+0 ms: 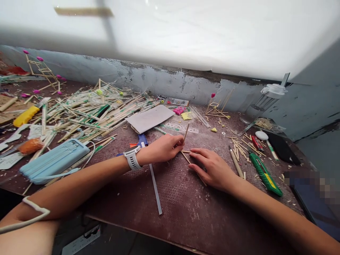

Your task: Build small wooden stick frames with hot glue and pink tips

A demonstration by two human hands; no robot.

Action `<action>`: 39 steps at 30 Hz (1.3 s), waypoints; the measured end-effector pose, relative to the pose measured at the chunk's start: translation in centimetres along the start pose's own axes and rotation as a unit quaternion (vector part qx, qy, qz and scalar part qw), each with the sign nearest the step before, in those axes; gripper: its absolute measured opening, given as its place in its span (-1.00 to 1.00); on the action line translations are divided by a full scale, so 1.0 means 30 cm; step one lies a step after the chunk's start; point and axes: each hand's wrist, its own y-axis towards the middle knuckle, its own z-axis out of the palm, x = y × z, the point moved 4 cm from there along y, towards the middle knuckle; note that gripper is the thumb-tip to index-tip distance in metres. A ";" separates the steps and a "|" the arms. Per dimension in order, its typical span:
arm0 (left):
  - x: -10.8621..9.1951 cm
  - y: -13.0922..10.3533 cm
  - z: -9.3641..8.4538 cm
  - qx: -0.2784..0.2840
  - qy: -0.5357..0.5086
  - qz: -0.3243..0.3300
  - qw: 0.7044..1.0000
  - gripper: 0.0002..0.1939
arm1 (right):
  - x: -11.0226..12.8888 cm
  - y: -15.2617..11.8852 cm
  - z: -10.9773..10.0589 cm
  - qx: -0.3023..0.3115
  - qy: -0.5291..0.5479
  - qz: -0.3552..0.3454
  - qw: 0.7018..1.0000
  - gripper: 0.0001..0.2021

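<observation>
My left hand (166, 148), with a white watch (132, 158) on the wrist, pinches a thin wooden stick (186, 131) that stands nearly upright, tilted a little to the right. Its lower end is near the corner of sticks lying on the brown table (175, 209). My right hand (211, 166) rests palm down with its fingers apart, its fingertips touching the lying sticks (186, 158). Partly under my left wrist is a blue glue gun (142, 140), and a clear glue stick (155, 191) points toward the table's front edge.
Left: a heap of sticks (79, 113), a light blue case (55, 159) and a yellow-handled knife (26, 116). Right: short sticks (239, 148), a green cutter (265, 173), a black phone-like item (283, 147) and a clear bottle (261, 102). Behind: a grey-white board (151, 118) and a small stick frame (216, 109).
</observation>
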 end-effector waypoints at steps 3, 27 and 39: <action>0.007 0.001 0.001 -0.022 -0.014 0.009 1.000 -0.96 | 0.001 0.000 -0.005 -0.006 -0.020 0.018 1.000 -0.67; -0.189 -0.077 -0.004 0.084 0.203 0.133 0.966 -0.80 | 0.021 0.005 -0.090 -0.155 0.316 0.057 0.934 -0.85; -0.049 -0.309 -0.147 0.136 0.476 -0.214 0.842 -0.48 | -0.032 0.018 -0.064 -0.172 0.324 0.107 0.924 -0.62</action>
